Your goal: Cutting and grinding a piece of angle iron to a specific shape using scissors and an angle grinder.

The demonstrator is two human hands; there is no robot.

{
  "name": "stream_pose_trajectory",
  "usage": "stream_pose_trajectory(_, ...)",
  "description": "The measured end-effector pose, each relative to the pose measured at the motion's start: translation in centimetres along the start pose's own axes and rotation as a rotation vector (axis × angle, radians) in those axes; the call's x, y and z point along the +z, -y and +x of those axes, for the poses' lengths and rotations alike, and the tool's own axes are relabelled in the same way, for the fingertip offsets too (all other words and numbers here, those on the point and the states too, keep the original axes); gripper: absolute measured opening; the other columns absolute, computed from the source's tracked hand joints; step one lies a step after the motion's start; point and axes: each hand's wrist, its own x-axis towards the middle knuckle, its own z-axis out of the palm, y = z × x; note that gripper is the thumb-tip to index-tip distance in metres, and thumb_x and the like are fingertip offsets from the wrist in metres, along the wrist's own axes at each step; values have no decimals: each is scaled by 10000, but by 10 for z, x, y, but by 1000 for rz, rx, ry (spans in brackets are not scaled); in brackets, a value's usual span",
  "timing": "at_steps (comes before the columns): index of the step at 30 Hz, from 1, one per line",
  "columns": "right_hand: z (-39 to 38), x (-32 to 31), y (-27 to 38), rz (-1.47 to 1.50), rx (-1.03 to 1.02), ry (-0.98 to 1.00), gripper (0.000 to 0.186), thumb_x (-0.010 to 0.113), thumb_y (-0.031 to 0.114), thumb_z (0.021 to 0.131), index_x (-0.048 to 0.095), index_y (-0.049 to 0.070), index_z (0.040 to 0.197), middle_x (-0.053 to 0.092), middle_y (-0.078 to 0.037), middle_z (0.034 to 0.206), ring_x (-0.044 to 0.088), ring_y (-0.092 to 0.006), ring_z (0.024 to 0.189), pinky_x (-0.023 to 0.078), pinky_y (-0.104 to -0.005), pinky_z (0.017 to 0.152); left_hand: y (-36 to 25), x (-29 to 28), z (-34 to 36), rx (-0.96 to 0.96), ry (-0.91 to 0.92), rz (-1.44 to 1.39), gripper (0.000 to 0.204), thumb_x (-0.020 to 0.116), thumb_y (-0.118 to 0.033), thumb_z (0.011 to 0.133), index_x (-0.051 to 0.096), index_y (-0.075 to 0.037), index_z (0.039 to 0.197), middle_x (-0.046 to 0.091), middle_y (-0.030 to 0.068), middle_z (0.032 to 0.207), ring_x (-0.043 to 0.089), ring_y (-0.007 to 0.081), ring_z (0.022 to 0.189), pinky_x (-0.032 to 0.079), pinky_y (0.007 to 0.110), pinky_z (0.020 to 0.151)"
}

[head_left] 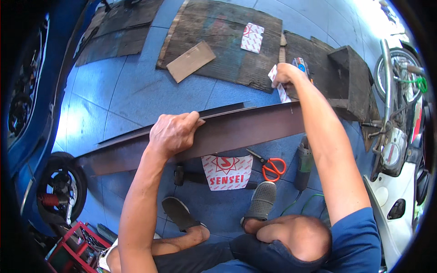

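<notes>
A long dark brown bent metal sheet lies across the space in front of me, with a folded rim along its far side. My left hand is closed over that rim near the middle. Past the sheet's right end, my right hand pinches a white card strip with red print; its fingertips are partly hidden. A blue and grey object of unclear kind lies just beyond that hand. Between my feet and the sheet are a red-printed white card, scissors with orange-red handles and a hammer, partly covered by the card.
A wooden board bears brown cardboard and another printed card. A wooden box stands right. A green-black power tool with a green cord lies near my right foot. Motorcycles flank both sides; a red tool rack stands lower left.
</notes>
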Motion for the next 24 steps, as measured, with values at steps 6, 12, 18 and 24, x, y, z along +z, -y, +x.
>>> stream_pose_trajectory(6,-91,-48,23,231,-401,-761,549,876,333,779,714,-8,1177,756,-161,1005,730,-246,913,570,-402,817,7,-3,1,7,-19,-2,288,629,-286,1018,584,-55,852,705,183,778,682,419,737,524,510,632)
stream_pose_trajectory(12,-241,32,78,-147,-1013,-723,511,878,277,746,716,33,1165,703,-121,1015,652,-287,1010,542,-392,915,16,-12,5,-10,45,-55,350,582,-317,1042,636,-24,858,663,253,763,657,467,775,502,542,680)
stream_pose_trajectory(18,-230,81,88,-186,-997,-632,469,859,258,759,735,39,1155,657,-106,997,606,-274,1038,516,-408,935,7,-14,4,4,66,-192,424,613,-393,1024,674,1,879,679,268,791,666,478,778,505,528,696)
stream_pose_trajectory(24,-230,93,93,-90,-976,-566,469,871,234,749,749,36,1158,653,-105,1033,602,-286,1059,506,-406,954,0,-13,2,-55,82,-84,566,728,-576,908,686,-13,871,697,261,768,696,458,773,535,515,702)
